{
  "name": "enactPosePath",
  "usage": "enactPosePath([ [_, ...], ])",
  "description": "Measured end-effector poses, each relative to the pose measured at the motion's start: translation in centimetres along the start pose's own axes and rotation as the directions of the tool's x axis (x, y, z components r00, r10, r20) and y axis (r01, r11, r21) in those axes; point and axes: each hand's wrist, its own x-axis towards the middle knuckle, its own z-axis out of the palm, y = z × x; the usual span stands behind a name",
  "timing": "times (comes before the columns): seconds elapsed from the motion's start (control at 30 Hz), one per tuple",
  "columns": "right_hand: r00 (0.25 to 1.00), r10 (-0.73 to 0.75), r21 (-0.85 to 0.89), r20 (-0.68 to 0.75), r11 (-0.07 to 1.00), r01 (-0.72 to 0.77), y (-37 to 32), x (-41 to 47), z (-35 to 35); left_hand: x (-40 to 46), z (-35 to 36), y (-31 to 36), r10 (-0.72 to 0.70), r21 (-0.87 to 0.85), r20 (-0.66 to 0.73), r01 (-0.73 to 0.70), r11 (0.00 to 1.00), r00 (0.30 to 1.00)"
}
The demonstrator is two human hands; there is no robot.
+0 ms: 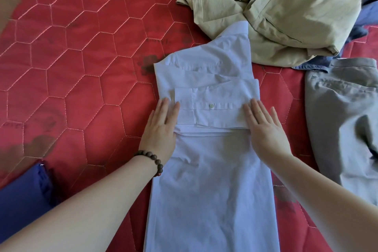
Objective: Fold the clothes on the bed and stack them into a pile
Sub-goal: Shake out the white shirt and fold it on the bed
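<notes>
A white shirt (208,180) lies lengthwise on the red quilted bed (81,67), its sides folded in to a narrow strip. A buttoned cuff and sleeve are folded across its middle. My left hand (161,129), with a bead bracelet at the wrist, presses flat on the shirt's left edge beside the cuff. My right hand (263,127) presses flat on the right edge. Both hands have straight fingers. A crumpled beige garment (286,10) lies at the far right, touching the shirt's top.
A grey garment (343,112) lies spread at the right edge. A dark blue garment (315,62) shows from under the beige one. Blue cloth (22,192) sits at the lower left. The left part of the bed is bare red quilt.
</notes>
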Motion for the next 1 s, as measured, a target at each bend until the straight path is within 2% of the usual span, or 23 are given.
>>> enactPosePath([
  [0.1,0.999,0.011,0.041,-0.032,0.999,-0.01,0.6,-0.3,-0.4,-0.1,0.4,-0.1,-0.024,0.033,-0.013,0.025,0.999,1.0],
  [0.27,0.99,-0.123,0.107,0.071,0.988,0.115,0.3,-2.2,0.6,-0.1,-0.1,-0.2,-0.033,0.071,-0.025,0.035,0.997,0.999],
  [0.37,0.994,-0.081,0.146,0.079,0.987,0.069,0.3,-1.9,0.9,0.3,-0.5,-0.2,-0.02,0.062,-0.048,0.023,0.998,0.999],
  [0.57,0.999,-0.016,0.237,0.033,0.971,0.007,-1.1,-0.8,1.2,-0.1,-0.5,0.3,-0.115,-0.129,-0.1,0.102,0.986,0.988],
  [0.67,1.0,-0.007,0.27,0.021,0.963,0.001,-2.0,-0.6,1.3,-0.4,-0.2,0.5,-0.039,-0.091,-0.099,0.03,0.995,0.994],
  [0.93,0.998,0.059,0.312,0.013,0.948,-0.06,-2.1,-0.7,1.2,-0.3,-0.6,-0.7,-0.128,-0.133,-0.088,0.116,0.984,0.988],
  [1.0,0.999,0.045,0.332,-0.011,0.942,-0.039,-2.5,-0.7,1.3,-0.3,-0.7,-0.5,-0.033,-0.052,-0.107,0.028,0.998,0.994],
])
